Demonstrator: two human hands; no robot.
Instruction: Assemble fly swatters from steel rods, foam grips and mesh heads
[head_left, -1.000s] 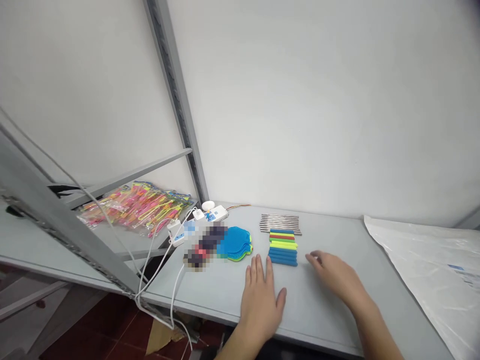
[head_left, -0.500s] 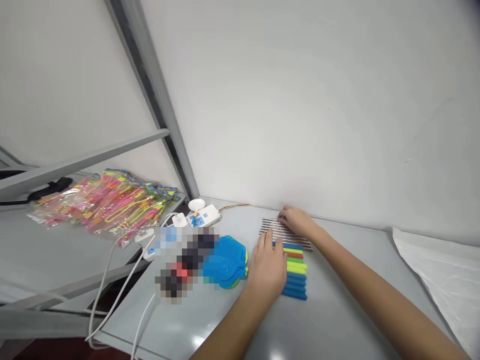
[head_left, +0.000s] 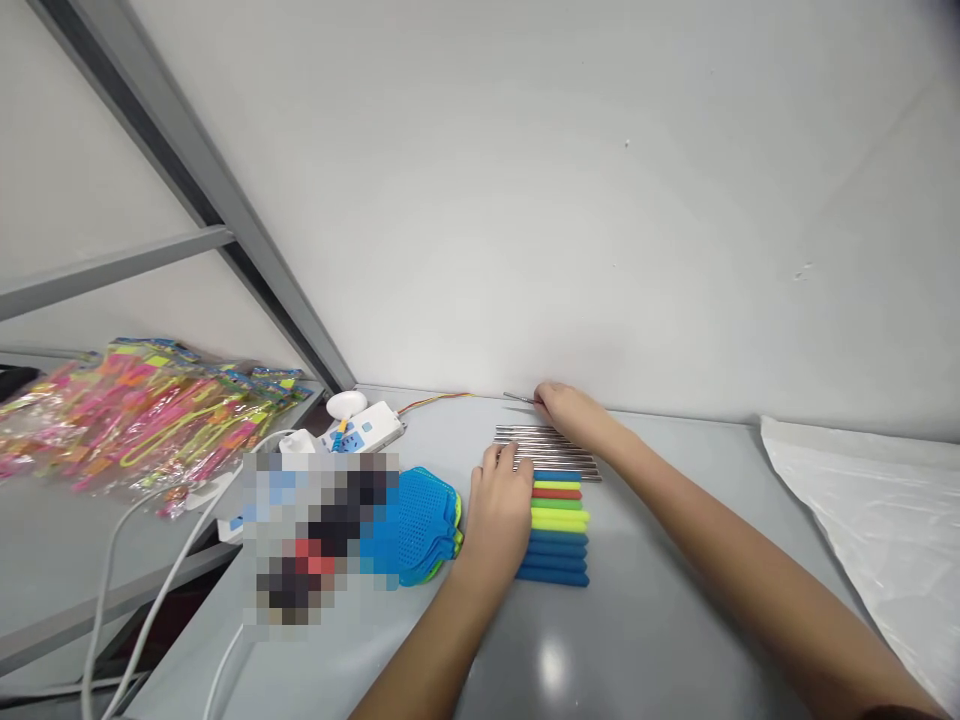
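Observation:
A row of thin metal rods lies on the grey table near the wall. Just in front of them sits a stack of coloured foam handles, blue, red, green and yellow. My right hand is at the far end of the rods, fingers pinched on one metal rod lifted above the rest. My left hand rests fingers-down at the left end of the rods, beside the handles, and holds nothing I can see.
Blue mesh swatter heads lie left of my left hand. A white power strip with cables sits further left. Colourful packaged toys cover the side shelf. A white plastic sheet lies at the right.
The view swung left and lower. My right hand went from the table to the rods at the wall and lifted one. My left hand slid forward to the rods' left end.

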